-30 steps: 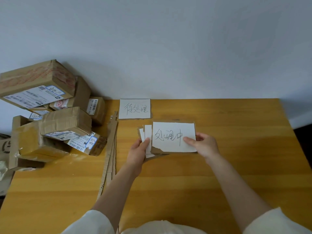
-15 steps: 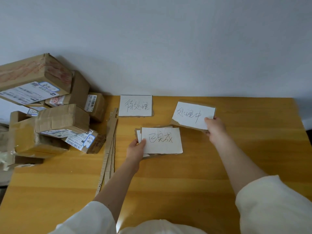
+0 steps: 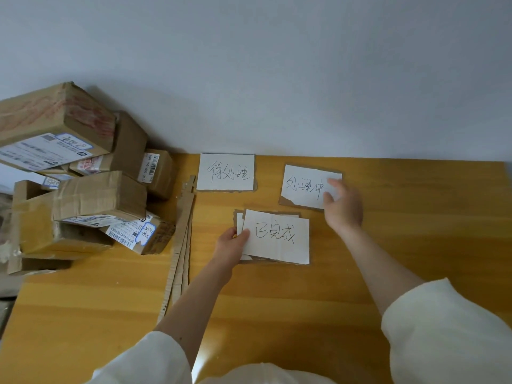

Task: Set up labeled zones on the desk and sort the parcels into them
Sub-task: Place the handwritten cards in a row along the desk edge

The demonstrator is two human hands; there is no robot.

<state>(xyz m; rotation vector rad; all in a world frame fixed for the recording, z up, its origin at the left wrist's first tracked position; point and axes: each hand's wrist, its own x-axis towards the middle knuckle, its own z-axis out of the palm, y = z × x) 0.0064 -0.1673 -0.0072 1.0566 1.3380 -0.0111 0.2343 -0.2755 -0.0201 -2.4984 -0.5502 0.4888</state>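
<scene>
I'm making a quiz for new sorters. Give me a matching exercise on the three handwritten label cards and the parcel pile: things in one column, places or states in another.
Things:
1. white card 待处理
2. white card 处理中
3. white card 已完成
4. pile of brown cardboard parcels

Places or states:
A. under the right hand, at the desk's far edge
B. stacked at the desk's left end
C. lying untouched by the wall
D. top of the stack held by the left hand

Pairs: 1-C, 2-A, 3-D, 4-B

Torn corrugated cardboard strips (image 3: 181, 245) lie lengthwise on the surface, left of centre; plain grey-white wall (image 3: 277, 79) behind.
</scene>
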